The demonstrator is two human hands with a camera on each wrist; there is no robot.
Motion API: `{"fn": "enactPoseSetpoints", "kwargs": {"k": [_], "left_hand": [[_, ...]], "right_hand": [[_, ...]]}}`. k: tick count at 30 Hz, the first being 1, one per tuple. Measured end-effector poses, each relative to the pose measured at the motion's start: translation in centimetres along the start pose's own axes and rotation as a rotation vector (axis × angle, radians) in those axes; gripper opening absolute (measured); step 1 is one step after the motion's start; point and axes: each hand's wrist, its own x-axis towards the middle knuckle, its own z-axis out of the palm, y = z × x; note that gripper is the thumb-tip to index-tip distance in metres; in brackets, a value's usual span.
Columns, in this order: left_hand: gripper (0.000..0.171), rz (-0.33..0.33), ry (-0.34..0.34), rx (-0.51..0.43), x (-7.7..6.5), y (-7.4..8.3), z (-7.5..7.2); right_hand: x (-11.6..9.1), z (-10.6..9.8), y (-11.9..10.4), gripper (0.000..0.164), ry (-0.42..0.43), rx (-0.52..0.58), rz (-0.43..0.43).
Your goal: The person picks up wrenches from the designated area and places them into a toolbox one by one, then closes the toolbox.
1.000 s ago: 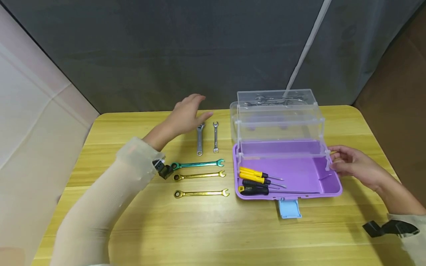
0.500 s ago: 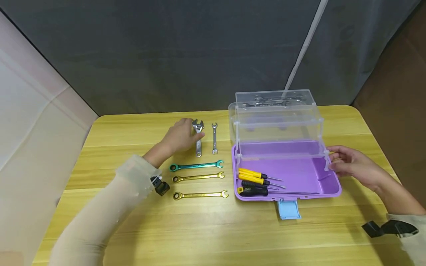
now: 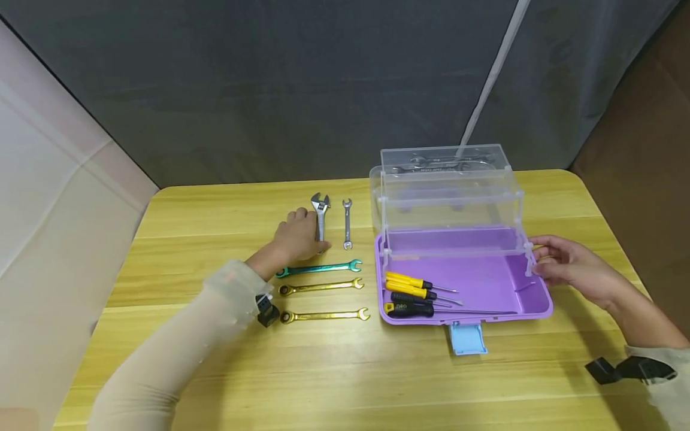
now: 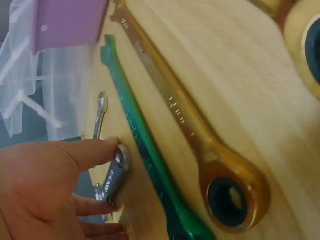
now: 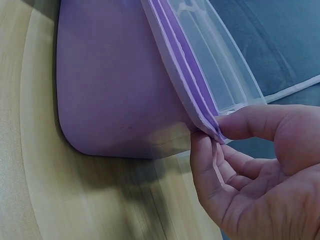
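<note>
My left hand point(image 3: 296, 235) is at the silver adjustable wrench point(image 3: 320, 206), with the thumb and fingers on either side of its handle. In the left wrist view, the thumb point(image 4: 97, 152) touches the handle's end, and part of the wrench is hidden behind the hand. The wrench lies on the table. My right hand point(image 3: 577, 269) pinches the right rim of the purple toolbox point(image 3: 458, 272); the right wrist view shows thumb and forefinger gripping its corner edge. Several yellow and black screwdrivers point(image 3: 412, 291) lie in the toolbox's front left.
A small silver open-end wrench point(image 3: 347, 224) lies between the left hand and the toolbox. Nearer me are a green ratchet wrench point(image 3: 323, 268) and two gold ones, such as the front gold wrench point(image 3: 326, 315). Clear trays point(image 3: 450, 209) stand raised, holding silver wrenches. The blue latch point(image 3: 468, 339) hangs down.
My left hand has come down from above the far tools and slid nearer me along the adjustable wrench, to its handle. The right hand has stayed on the toolbox rim.
</note>
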Motion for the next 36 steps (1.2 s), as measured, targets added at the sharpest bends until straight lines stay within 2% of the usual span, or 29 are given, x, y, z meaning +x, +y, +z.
{"fn": "enactPoseSetpoints", "kwargs": {"k": [2,5,8,9,13,18,22,30,33,36], "left_hand": [[0.071,0.006,0.003,-0.002,0.0,-0.3,-0.2],[0.05,-0.004,0.01,-0.035,-0.1,-0.9,-0.5],[0.027,-0.051,0.01,-0.106,-0.1,-1.5,-0.6],[0.024,-0.07,0.008,-0.127,-0.2,-1.6,-0.7],[0.033,-0.139,-0.015,-0.166,-0.1,-1.8,-0.6],[0.041,-0.2,-0.039,-0.114,0.3,-1.6,-0.3],[0.04,-0.202,-0.075,-0.068,0.5,-1.5,-0.7],[0.034,-0.199,-0.135,-0.109,0.5,-1.6,-1.9],[0.031,-0.222,-0.111,-0.143,0.4,-1.7,-1.9],[0.032,-0.228,-0.038,-0.199,0.3,-1.9,-1.7]], "right_hand": [[0.0,0.1,0.0,0.041,0.008,-0.005,0.003],[0.0,0.2,-0.1,0.041,0.015,-0.014,0.0],[0.0,0.2,-0.1,0.043,0.018,-0.023,-0.003],[0.0,0.2,-0.1,0.045,0.018,-0.024,-0.003],[0.1,0.1,0.0,0.049,0.022,-0.03,0.009],[0.0,0.2,-0.2,0.049,0.03,-0.041,0.017],[0.0,0.3,-0.2,0.045,0.029,-0.033,0.014],[0.1,0.3,-0.1,0.044,0.027,-0.027,0.0],[0.0,0.3,-0.2,0.045,0.028,-0.028,0.001],[0.0,0.3,-0.2,0.046,0.029,-0.03,0.006]]}}
